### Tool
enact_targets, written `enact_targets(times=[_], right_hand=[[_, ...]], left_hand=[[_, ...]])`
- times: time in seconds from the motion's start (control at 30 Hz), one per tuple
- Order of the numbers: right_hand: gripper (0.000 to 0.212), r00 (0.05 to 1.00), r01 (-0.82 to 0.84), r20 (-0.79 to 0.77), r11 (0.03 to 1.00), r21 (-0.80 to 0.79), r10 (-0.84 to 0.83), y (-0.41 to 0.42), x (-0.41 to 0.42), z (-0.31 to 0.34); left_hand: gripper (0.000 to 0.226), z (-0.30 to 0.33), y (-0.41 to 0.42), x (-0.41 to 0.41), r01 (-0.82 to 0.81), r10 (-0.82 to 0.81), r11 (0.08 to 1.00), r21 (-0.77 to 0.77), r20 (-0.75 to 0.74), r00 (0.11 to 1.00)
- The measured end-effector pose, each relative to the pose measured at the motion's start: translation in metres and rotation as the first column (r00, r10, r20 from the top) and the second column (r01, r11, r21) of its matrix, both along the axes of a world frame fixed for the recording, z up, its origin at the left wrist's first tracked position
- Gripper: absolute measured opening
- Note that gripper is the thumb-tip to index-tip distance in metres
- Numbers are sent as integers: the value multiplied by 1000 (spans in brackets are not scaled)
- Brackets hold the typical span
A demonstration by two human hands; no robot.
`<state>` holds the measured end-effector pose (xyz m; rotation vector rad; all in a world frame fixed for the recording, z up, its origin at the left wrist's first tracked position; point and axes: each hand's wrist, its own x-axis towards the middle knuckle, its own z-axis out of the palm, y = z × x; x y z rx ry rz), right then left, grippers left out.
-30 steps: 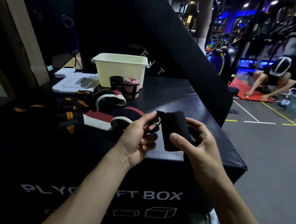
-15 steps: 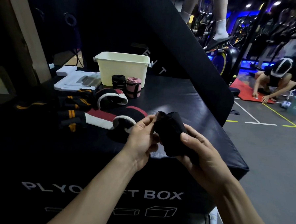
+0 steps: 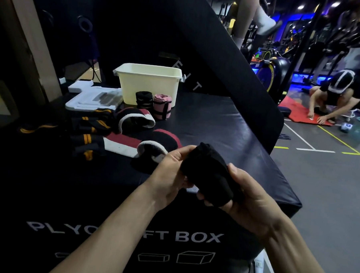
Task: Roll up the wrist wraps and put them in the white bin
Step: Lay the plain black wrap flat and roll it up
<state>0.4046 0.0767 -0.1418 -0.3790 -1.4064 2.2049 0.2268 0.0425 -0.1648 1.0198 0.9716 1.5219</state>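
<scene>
A black wrist wrap (image 3: 207,175), soft fabric wound into a thick roll, is gripped by both hands above the near edge of the padded black surface (image 3: 227,128). The left hand (image 3: 170,177) is curled on its left end; the right hand (image 3: 248,200) is wrapped round its lower right side, where the wrap's end is hidden. Behind the wrap, flat striped wraps (image 3: 120,141) are spread out, their dark parts hard to make out. Farther back, two rolled wraps (image 3: 153,102) are stood against the smooth plastic white bin (image 3: 148,82).
</scene>
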Motion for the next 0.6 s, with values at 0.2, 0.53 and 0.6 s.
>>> enact_targets(times=[0.2,0.53,0.6], right_hand=[[65,992,20,124,1000,-20,-17,8,8,0],[50,814,-175,554,834,523,-176,-2,-7,-12],[43,832,-164,506,773,613,-225,-3,-7,-13]], left_hand=[[16,7,-10,-20,-6,26,993,115,-172,985],[6,24,-21,-32,163,-75,987,15,-844,531],[7,24,-22,-29,154,-72,988,12,-846,529]])
